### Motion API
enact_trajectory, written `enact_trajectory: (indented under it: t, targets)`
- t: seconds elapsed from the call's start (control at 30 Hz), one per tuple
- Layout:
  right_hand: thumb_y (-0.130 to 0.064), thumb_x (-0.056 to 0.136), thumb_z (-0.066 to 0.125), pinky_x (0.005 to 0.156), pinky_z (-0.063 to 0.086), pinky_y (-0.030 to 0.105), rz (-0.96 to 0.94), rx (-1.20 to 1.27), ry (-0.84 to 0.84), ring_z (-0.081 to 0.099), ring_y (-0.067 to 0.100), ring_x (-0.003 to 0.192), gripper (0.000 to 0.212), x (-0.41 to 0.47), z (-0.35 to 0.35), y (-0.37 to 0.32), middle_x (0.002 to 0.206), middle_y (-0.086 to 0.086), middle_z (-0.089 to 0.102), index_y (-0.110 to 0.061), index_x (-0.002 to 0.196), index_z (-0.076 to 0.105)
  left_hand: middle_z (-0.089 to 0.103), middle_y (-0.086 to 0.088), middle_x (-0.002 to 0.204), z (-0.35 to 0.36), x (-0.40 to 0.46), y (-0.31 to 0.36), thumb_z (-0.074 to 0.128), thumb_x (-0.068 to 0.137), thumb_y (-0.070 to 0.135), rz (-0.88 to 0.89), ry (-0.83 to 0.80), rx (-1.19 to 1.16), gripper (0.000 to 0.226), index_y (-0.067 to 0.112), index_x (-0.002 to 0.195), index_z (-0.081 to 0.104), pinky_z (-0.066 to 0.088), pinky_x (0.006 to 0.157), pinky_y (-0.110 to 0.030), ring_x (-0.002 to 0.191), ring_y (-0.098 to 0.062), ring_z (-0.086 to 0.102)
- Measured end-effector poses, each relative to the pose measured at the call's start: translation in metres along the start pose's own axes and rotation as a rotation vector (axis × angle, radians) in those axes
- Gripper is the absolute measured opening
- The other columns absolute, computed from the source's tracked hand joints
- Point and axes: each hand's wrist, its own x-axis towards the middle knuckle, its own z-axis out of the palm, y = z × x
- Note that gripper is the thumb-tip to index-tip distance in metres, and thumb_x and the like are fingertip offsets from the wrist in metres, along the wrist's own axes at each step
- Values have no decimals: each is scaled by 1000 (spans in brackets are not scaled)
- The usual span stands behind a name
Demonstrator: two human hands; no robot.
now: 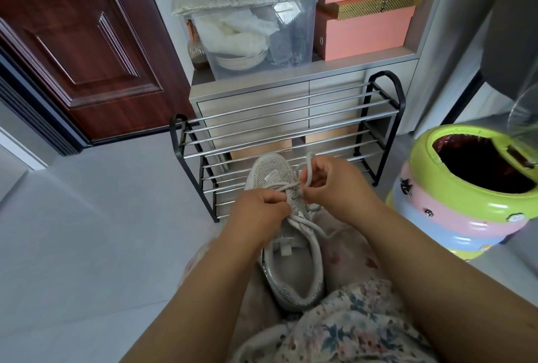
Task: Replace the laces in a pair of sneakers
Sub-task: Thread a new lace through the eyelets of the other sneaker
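While lace still crosses the lower eyelets, task judged at an early stage, unlacing or relacing not separable from this view. Only one shoe of the pair in sight; second shoe not visible, so presumably untouched or out of frame. No spare lace seen anywhere.

Largest first: black-framed shoe rack with chrome rods [279, 126] standing on the grey floor, directly ahead of the shoe's toe, nothing visible on its upper rods. Green, pink and blue ringed plastic bin [454, 205] to the right, well apart from the work.

Silver-grey mesh sneaker with glittery trim [294, 269] resting on the lap over floral fabric, toe pointing away, heel toward the body, opening upward, tongue exposed. Light grey round cord lace [309, 170] threaded across the mid eyelets, looped loosely above the tongue; one strand trailing off the right side of the shoe.

Left hand [259, 208] curled at the left eyelet row, grip pinched on a strand of the lace. Right hand [334, 185] curled just beside it, grip pinching the lace with a loop rising above the knuckles. Hands nearly touching over the throat of the shoe.

Remaining, as judged: finish this shoe, then the other.
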Motion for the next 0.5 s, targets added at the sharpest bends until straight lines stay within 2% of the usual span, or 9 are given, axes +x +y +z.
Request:
enact_trajectory:
  t: [0.1,0.2,0.3,0.37,0.43,0.5]
  targets:
    - [-3,70,73,64,53,26,-24,-41,0,63,8,63,21,0,2,-3,68,-7,66,-20,73,62,59,5,62,1,0,-1,65,82,6,30,4,27,31,26,58,62,40,49,-15,55,-9,51]
    - [-4,68,75,68,56,35,-25,-23,6,65,12,65,20,-1,6,-1,67,-5,67,-19,72,62,59,12,54,2,4,-2,65,84,14,41,26,31,31,30,59,65,43,57,-21,50,-5,51]
    - [-8,68,80,71,57,40,9,37,4,66,12,64,23,1,8,4,66,-3,68,-21,69,61,51,7,46,2,8,-2,60,91,24,13,21,59,24,15,71,71,38,61,-29,49,-14,44]
    - [-14,72,79,72,57,39,36,76,-14,65,11,64,19,1,10,4,68,-3,68,-22,70,62,59,-2,59,1,8,0,55,93,30,-7,8,68,28,11,81,72,45,68,-33,60,-21,54]
    - [-25,77,76,70,53,34,56,93,-47,61,8,63,15,-1,11,1,68,-6,66,-22,73,62,67,-3,78,2,9,1,49,96,37,-34,-2,31,32,21,78,70,51,85,-39,84,-26,64]
    - [-31,77,75,71,51,29,90,129,-107,60,7,66,16,-4,11,-3,72,-6,65,-20,77,63,68,-2,88,2,9,5,43,98,44,-100,17,-14,37,25,78,67,49,94,-42,95,-26,63]
